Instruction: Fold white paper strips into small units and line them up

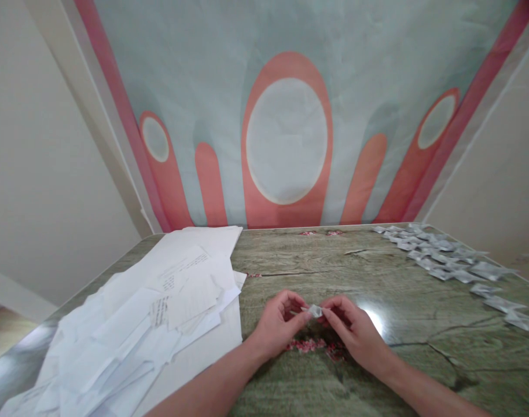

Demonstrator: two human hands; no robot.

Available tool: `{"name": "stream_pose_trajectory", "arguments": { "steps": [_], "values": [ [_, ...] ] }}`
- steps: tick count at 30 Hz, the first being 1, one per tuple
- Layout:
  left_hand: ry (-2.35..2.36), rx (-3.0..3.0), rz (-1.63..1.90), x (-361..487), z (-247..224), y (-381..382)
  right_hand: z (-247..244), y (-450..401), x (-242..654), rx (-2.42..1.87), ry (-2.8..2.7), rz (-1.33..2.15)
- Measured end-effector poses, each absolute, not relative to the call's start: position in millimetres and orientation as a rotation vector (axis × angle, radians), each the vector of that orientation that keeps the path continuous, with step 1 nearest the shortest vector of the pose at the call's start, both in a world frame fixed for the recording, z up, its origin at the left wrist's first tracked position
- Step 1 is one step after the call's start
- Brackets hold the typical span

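Between my two hands is a small folded piece of white paper (315,311), raised a little over the middle of the table. My left hand (282,321) pinches its left end between thumb and fingers. On the right end, the thumb and fingertips of my right hand (349,324) are closed in the same way. Part of the paper is covered by the fingertips. To the left lies a loose pile of white paper pieces (117,324), some with printed text. Many small folded paper pieces (442,255) lie in rows at the right.
The wood-patterned table (299,255) has printed pink flowers and cracks. Large white sheets (190,237) lie under the loose pile. Behind the table's far edge stands a wall covering (286,139) with coral and white shapes. Pale walls rise at both sides.
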State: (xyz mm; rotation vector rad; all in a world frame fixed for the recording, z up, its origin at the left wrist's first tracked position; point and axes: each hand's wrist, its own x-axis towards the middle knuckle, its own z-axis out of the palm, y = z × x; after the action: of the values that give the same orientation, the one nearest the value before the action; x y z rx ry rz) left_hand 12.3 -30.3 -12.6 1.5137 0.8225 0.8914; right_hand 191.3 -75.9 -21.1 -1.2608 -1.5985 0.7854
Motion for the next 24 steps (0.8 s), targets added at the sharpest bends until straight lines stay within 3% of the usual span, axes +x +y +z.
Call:
{"name": "stream_pose_trajectory", "arguments": {
  "steps": [7, 24],
  "values": [
    [0.947, 1.798, 0.775, 10.4, -11.9, -33.7, -21.8, -79.3, 190.4, -1.219, -1.761, 0.644],
    [0.942, 1.812, 0.797, 10.2, -4.6, -34.5, -17.9, -80.3, 190.1, -1.191, -1.855, 0.619]
  ]
}}
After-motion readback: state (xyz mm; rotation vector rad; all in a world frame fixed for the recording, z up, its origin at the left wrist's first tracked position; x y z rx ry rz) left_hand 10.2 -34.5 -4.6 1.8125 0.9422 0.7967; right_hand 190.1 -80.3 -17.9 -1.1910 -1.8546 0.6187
